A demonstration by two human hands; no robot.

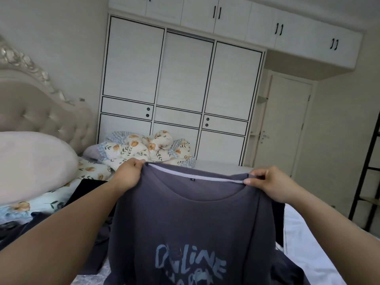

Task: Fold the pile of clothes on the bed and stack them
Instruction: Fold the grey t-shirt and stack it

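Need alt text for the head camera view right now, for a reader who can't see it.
Both hands, left hand and right hand, hold a grey printed T-shirt up by its shoulders over the bed. Behind lie a floral duvet and a white wardrobe.

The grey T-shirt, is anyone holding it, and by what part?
Yes. Both hands hold the grey T-shirt up by its shoulders: left hand and right hand pinch either side of the neckline.

Home bedroom: bed (304, 239), wardrobe (181, 95)
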